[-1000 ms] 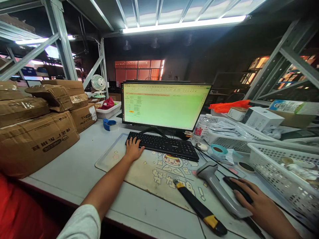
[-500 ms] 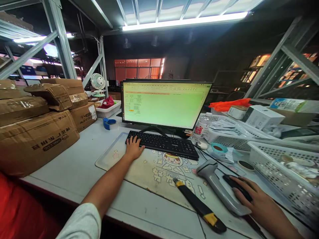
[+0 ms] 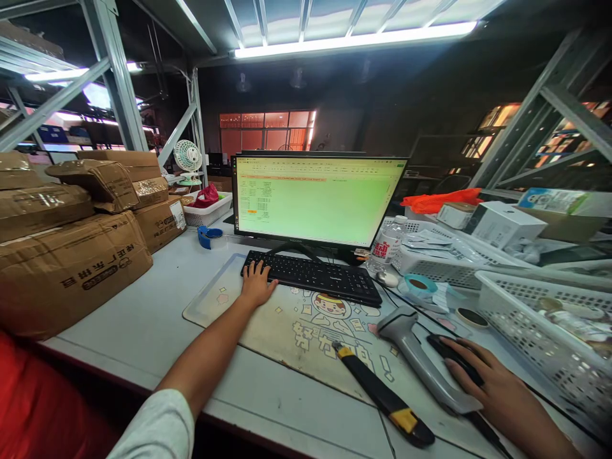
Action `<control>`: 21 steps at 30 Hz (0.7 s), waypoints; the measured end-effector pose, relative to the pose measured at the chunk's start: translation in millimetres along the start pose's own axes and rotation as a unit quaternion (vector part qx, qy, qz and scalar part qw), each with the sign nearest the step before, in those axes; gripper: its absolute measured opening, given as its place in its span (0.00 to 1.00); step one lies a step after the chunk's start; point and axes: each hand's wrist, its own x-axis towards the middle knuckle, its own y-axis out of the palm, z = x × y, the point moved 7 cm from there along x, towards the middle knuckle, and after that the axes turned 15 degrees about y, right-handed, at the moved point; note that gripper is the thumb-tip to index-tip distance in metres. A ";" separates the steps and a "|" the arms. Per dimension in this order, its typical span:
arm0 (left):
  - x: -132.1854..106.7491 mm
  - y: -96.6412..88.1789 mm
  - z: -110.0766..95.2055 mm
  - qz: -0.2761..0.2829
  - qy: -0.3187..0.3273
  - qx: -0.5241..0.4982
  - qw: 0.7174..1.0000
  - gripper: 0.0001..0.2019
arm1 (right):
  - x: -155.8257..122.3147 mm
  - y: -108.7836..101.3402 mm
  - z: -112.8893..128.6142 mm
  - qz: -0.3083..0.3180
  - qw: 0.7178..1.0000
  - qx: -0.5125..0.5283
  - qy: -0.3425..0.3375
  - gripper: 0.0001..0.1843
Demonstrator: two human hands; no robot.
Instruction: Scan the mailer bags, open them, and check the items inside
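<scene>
On the white table (image 3: 138, 325), taped cardboard parcels (image 3: 67, 274) are sitting stacked, none being handled, while a monitor (image 3: 318, 245) is showing a spreadsheet (image 3: 315, 210). The left hand (image 3: 257, 285) is resting loosely, fingers spread, on the black keyboard (image 3: 310, 277). The right hand (image 3: 492, 389) is cupping a black mouse (image 3: 454, 358), just beside a grey barcode scanner (image 3: 411, 350).

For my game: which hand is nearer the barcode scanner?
The right hand is nearer: on the mouse, beside the barcode scanner. The left hand is farther, on the keyboard.
</scene>
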 end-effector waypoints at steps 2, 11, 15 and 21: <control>-0.2 -0.3 -1.0 0.000 0.002 -0.001 1.000 0.31 | -0.6 -0.3 0.1 0.002 1.000 0.000 0.006 0.37; 2.0 2.2 -0.4 0.015 0.008 -0.001 1.000 0.31 | -4.4 -5.8 1.6 -0.005 1.000 0.002 0.022 0.34; 2.4 2.8 0.4 0.012 0.007 0.003 1.000 0.31 | -5.4 -6.3 1.8 -0.004 1.000 0.001 0.024 0.34; 1.8 4.0 1.0 -0.009 0.011 0.005 1.000 0.31 | -9.0 -13.4 11.8 0.004 0.999 -0.002 0.032 0.32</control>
